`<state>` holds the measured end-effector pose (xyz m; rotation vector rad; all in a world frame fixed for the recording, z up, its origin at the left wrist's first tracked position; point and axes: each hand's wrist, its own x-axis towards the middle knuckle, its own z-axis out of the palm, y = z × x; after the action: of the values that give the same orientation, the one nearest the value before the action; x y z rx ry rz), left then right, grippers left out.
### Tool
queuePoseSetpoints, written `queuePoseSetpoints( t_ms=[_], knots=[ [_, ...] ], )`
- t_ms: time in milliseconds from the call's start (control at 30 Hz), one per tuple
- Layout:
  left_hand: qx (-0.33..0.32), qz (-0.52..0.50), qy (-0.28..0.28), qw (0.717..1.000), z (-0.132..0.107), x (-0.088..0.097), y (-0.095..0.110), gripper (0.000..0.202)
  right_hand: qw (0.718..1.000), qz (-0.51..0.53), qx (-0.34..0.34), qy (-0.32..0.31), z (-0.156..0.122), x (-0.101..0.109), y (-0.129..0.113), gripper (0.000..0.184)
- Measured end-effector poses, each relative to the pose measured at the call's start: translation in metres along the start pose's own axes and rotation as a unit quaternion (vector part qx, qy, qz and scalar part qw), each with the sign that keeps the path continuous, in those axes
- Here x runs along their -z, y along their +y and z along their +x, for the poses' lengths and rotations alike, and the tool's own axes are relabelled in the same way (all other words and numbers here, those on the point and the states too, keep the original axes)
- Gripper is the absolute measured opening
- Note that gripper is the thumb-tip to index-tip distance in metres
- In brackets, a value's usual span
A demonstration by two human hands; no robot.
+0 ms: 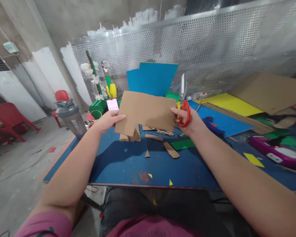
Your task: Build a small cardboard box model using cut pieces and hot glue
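While both arms stretch out over the blue table (128, 164), the left hand (108, 121) pinches the left edge of a brown cardboard sheet (145, 110), thumb on the near face, fingers tucked behind. That sheet is up in the air, held roughly upright above the tabletop, with a stepped notch cut from its lower left corner. Over on the other side, the right hand (187, 120) grips the sheet's right edge and, at the same time, carries red-handled scissors (184, 105); fingers sit through the loops, blades shut and pointing straight up just past the cardboard's corner. Below the sheet, cardboard scraps (162, 143) lie scattered on the table, a folded offcut right beneath the notch, smaller slivers nearer the person. A green strip (182, 144) rests flat just under the right wrist. Behind the cardboard stands a blue sheet (151, 79), propped against the perforated metal screen (212, 52). To the right, a yellow sheet (227, 102) lies flat, with a big cardboard panel (268, 92) overlapping its far side. At the right edge sits a purple and white case (276, 153). Off the table's left corner stands a grey shaker bottle (71, 118), and red chairs (8, 118) are well beyond it on the concrete floor. Little yellow paper bits (253, 159) dot the tabletop.
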<state>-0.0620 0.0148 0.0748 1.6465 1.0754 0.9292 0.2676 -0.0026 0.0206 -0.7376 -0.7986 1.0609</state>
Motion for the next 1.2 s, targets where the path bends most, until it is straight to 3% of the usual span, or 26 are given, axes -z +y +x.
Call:
queuePoseSetpoints(
  t_ms=[67, 133, 200, 267, 333, 433, 533, 667, 1033, 1200],
  knots=[
    [0.008, 0.054, -0.084, 0.995, -0.004, -0.005, -0.001, 0.037, 0.999, -0.01, 0.015, 0.045, 0.003, 0.002, 0.0, 0.052],
    [-0.004, 0.055, -0.101, 0.993, -0.004, -0.011, -0.003, 0.036, 0.995, -0.008, 0.031, 0.093, 0.005, 0.004, -0.002, 0.052],
    [-0.034, 0.006, -0.043, 0.998, 0.0, -0.018, -0.006, 0.035, 0.992, 0.001, 0.041, 0.119, 0.006, 0.005, -0.004, 0.053],
    [-0.075, -0.07, 0.053, 0.993, 0.006, -0.022, -0.008, 0.039, 0.992, 0.007, 0.04, 0.119, 0.005, 0.005, -0.007, 0.053],
    [-0.122, -0.148, 0.152, 0.97, 0.012, -0.023, -0.01, 0.047, 0.997, 0.001, 0.031, 0.076, 0.0, 0.002, -0.008, 0.057],
    [-0.188, -0.22, 0.256, 0.922, 0.017, -0.022, -0.01, 0.057, 0.997, -0.054, 0.016, -0.051, -0.017, -0.009, -0.003, 0.067],
    [-0.245, -0.234, 0.298, 0.892, 0.016, -0.021, -0.011, 0.06, 0.97, -0.186, -0.048, -0.148, -0.04, -0.024, 0.006, 0.072],
    [-0.332, -0.215, 0.315, 0.863, 0.012, -0.027, -0.014, 0.053, 0.918, -0.302, -0.099, -0.239, -0.065, -0.045, 0.016, 0.066],
    [-0.363, -0.155, 0.333, 0.856, 0.013, -0.031, -0.024, 0.05, 0.907, -0.323, -0.094, -0.253, -0.077, -0.05, 0.01, 0.066],
    [-0.355, -0.122, 0.331, 0.866, 0.01, -0.037, -0.024, 0.06, 0.904, -0.327, -0.068, -0.266, -0.08, -0.05, 0.011, 0.067]
  ],
)
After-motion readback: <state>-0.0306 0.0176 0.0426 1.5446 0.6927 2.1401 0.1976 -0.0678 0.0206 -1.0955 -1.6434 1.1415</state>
